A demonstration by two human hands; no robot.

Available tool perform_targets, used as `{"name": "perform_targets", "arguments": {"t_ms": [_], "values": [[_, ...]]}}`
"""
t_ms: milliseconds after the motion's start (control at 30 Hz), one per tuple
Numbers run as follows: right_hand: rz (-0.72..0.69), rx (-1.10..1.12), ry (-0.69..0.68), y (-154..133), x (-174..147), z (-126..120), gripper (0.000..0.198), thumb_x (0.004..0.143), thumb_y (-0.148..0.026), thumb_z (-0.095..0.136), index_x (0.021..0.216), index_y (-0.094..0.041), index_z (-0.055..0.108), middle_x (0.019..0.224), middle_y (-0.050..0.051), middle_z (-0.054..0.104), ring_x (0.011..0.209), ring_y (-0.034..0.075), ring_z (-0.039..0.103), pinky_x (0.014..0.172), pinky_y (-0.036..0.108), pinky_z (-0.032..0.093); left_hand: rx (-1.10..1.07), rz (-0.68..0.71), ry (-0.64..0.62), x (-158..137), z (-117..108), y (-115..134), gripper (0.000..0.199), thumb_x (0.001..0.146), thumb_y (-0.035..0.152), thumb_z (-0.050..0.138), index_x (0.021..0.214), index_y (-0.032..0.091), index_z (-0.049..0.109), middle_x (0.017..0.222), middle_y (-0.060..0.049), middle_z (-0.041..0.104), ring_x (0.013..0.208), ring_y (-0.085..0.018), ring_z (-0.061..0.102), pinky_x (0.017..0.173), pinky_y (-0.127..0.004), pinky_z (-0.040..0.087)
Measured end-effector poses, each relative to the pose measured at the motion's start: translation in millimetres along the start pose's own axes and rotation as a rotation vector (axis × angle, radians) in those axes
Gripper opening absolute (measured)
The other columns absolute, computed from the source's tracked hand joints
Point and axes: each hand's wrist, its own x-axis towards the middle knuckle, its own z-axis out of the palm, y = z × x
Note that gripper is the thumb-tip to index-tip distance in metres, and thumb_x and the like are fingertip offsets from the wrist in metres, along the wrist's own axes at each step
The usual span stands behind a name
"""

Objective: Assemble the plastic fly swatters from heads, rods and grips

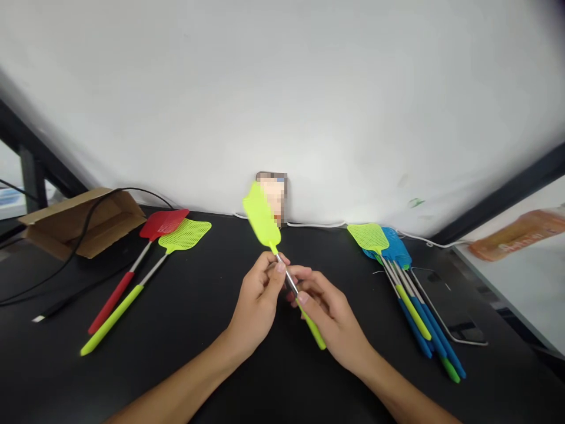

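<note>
A yellow-green fly swatter (261, 217) is held tilted above the table, its head up and to the left. My left hand (260, 297) pinches its metal shaft just below the head. Lower down, my right hand (329, 312) grips it where the shaft meets the yellow-green handle. To the left lie a red fly swatter (115, 297) and another yellow-green swatter (115, 315), side by side with their heads overlapping. On the right is a pile of several swatters, with a yellow-green one (368, 237) on top of blue ones (441, 335) and a green handle (451, 371) showing.
A black table (185, 359) meets a white wall (282, 88). Against the wall leans a phone (277, 200), its screen blurred. An open cardboard box (83, 229) and black cables (83, 235) sit at left. Beside the right pile lies a dark phone-like device (450, 306); an orange packet (516, 235) is farther right.
</note>
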Motion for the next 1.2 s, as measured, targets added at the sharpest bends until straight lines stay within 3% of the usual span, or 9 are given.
{"name": "perform_targets", "arguments": {"t_ms": [67, 167, 400, 467, 600, 733, 1000, 1100, 1200], "values": [[0.067, 0.059, -0.066, 3, 1, 1, 0.037, 0.101, -0.048, 0.058, 0.128, -0.023, 0.06, 0.086, 0.002, 0.068, 0.074, 0.017, 0.063, 0.066, 0.03, 0.051, 0.018, 0.011, 0.008, 1, -1, -1, 0.021, 0.105, 0.042, 0.051, 0.104, 0.021, 0.054, 0.107, -0.008, 0.078, 0.096, -0.019, 0.071, 0.091, -0.033, 0.052], [0.083, 0.03, -0.039, 6, 4, -4, 0.037, 0.102, -0.048, 0.057, 0.127, -0.021, 0.059, 0.071, -0.003, 0.061, 0.059, 0.013, 0.053, 0.057, 0.027, 0.045, 0.113, 0.048, -0.028, 4, -3, -5, 0.023, 0.104, 0.04, 0.053, 0.106, 0.02, 0.062, 0.117, -0.009, 0.075, 0.107, -0.021, 0.069, 0.098, -0.034, 0.049], [0.015, -0.156, 0.23, -2, -4, -46, 0.037, 0.097, -0.05, 0.063, 0.121, -0.021, 0.063, 0.083, 0.003, 0.068, 0.064, 0.015, 0.058, 0.055, 0.028, 0.047, 0.339, -0.025, -0.062, 9, -9, -11, 0.032, 0.102, 0.045, 0.052, 0.109, 0.02, 0.072, 0.107, -0.006, 0.073, 0.092, -0.021, 0.064, 0.081, -0.032, 0.049], [0.021, -0.312, 0.368, -4, -16, -73, 0.043, 0.094, -0.052, 0.065, 0.124, -0.022, 0.063, 0.091, 0.006, 0.072, 0.069, 0.019, 0.063, 0.059, 0.031, 0.051, 0.352, -0.048, -0.07, 9, -8, -10, 0.03, 0.101, 0.044, 0.053, 0.106, 0.02, 0.072, 0.104, -0.006, 0.072, 0.088, -0.02, 0.063, 0.079, -0.031, 0.047], [0.107, -0.893, 0.66, 3, -36, -134, 0.035, 0.092, -0.045, 0.06, 0.119, -0.024, 0.068, 0.096, 0.008, 0.076, 0.086, 0.028, 0.072, 0.073, 0.038, 0.051, 0.345, -0.032, -0.095, 7, -6, -10, 0.025, 0.1, 0.039, 0.054, 0.103, 0.02, 0.071, 0.104, -0.005, 0.072, 0.087, -0.019, 0.063, 0.078, -0.03, 0.046], [0.259, -1.339, 0.604, 21, -40, -168, 0.036, 0.097, -0.036, 0.047, 0.124, -0.02, 0.065, 0.099, 0.011, 0.078, 0.086, 0.032, 0.073, 0.071, 0.04, 0.048, 0.396, 0.04, -0.101, 5, -5, -10, 0.023, 0.101, 0.035, 0.053, 0.101, 0.021, 0.071, 0.102, -0.004, 0.072, 0.083, -0.017, 0.061, 0.077, -0.029, 0.045], [0.063, -1.745, 0.504, 29, -32, -153, 0.025, 0.098, -0.028, 0.047, 0.106, -0.017, 0.068, 0.096, 0.015, 0.068, 0.092, 0.033, 0.063, 0.07, 0.04, 0.047, 0.61, 0.305, -0.076, 10, -17, -5, 0.022, 0.102, 0.027, 0.048, 0.098, 0.021, 0.069, 0.099, -0.004, 0.07, 0.078, -0.017, 0.059, 0.075, -0.03, 0.047], [-0.115, -1.712, 0.519, 20, -20, -134, 0.029, 0.098, -0.03, 0.052, 0.116, -0.013, 0.067, 0.106, 0.018, 0.066, 0.099, 0.035, 0.06, 0.084, 0.046, 0.049, 0.831, 0.463, -0.034, 19, -30, 0, 0.024, 0.102, 0.022, 0.044, 0.098, 0.02, 0.068, 0.099, -0.007, 0.069, 0.091, -0.021, 0.062, 0.084, -0.034, 0.049], [-0.317, -1.507, 0.442, 10, 2, -99, 0.032, 0.099, -0.031, 0.054, 0.122, -0.014, 0.064, 0.114, 0.018, 0.065, 0.109, 0.036, 0.058, 0.096, 0.049, 0.048, 1.141, 0.546, 0.104, 31, -54, 10, 0.024, 0.101, 0.022, 0.044, 0.102, 0.019, 0.068, 0.1, -0.01, 0.07, 0.099, -0.025, 0.063, 0.094, -0.04, 0.047]]}}
